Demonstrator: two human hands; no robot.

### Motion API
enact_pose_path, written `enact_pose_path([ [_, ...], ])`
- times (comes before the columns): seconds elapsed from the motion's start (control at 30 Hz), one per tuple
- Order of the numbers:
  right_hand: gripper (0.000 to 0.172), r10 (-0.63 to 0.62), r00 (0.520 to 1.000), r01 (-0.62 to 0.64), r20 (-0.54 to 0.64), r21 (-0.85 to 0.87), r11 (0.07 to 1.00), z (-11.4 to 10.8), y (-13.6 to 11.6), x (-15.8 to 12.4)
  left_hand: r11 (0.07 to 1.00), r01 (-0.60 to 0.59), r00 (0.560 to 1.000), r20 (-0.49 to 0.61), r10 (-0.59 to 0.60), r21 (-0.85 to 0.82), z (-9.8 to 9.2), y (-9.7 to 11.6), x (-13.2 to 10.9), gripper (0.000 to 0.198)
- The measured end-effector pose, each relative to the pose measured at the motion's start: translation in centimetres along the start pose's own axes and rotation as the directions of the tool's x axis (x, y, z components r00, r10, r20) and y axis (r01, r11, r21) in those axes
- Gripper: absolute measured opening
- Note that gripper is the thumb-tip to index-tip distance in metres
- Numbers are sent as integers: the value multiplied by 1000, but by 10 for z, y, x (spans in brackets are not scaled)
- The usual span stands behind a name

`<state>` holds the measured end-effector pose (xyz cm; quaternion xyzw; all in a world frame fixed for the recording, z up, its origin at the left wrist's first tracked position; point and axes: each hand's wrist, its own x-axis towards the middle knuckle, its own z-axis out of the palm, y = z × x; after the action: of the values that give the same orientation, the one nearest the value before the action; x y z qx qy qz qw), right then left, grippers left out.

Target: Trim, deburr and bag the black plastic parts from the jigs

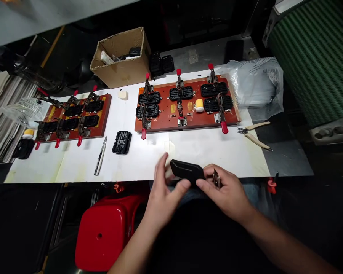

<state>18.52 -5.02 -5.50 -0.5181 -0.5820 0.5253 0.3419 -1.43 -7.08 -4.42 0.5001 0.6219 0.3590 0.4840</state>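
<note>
Over the table's front edge, a dark, flat black plastic part [187, 170] with angled ends is tilted in front of me. My right hand [228, 192] pinches its right end between thumb and fingers. A small metallic item [216, 179] also shows among that hand's fingers; its kind is unclear. At the part's left end is my left hand [165, 194], with fingers spread and the thumb close to its lower edge. Whether the thumb touches is hard to tell. Beyond my hands stands a reddish-brown fixture board [165, 120] with red-handled toggle clamps and several black plastic parts.
A second clamp board [103, 125] stands left. Between lie a utility knife [100, 156] and a stack of black parts [122, 142]. Cutters [254, 135] and a plastic bag [257, 83] are right, a cardboard box [120, 66] behind. A red stool [101, 236] stands below.
</note>
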Motion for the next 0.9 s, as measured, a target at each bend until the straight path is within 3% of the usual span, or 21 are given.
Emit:
enact_pose_path([
  [0.07, 21, 149, 989, -150, 25, 39, 988, 0, -6, 1, 903, -258, 966, 67, 251, 342, -4, 0, -1, 84],
  [0.13, 22, 199, 974, -207, 111, 67, 976, -2, -12, 1, 791, -413, 911, 198, 362, 452, -7, 1, -1, 77],
  [0.17, 22, 194, 967, -207, 164, 67, 976, -4, -15, 2, 784, -436, 900, 234, 368, 441, -8, 1, 0, 72],
  [0.23, 26, 124, 961, -139, 248, 43, 989, -11, -18, 2, 841, -391, 917, 233, 323, 374, -12, 3, 2, 69],
  [0.33, 39, -68, 939, 88, 337, -44, 995, -25, -20, 3, 946, -242, 958, 208, 197, 218, -17, 7, 4, 66],
  [0.47, 40, -337, 866, 419, 370, -170, 892, -39, -23, 5, 990, -130, 974, 192, 117, 58, -21, 13, 3, 66],
  [0.53, 40, -432, 822, 525, 372, -197, 828, -41, -25, 7, 993, -116, 974, 199, 109, 25, -21, 14, 2, 68],
  [0.63, 38, -473, 796, 573, 378, -218, 790, -38, -27, 10, 993, -116, 971, 210, 110, 14, -21, 14, 1, 70],
  [0.9, 39, -480, 792, 585, 377, -248, 772, -34, -22, 11, 993, -117, 966, 235, 112, 11, -24, 11, 1, 69],
])
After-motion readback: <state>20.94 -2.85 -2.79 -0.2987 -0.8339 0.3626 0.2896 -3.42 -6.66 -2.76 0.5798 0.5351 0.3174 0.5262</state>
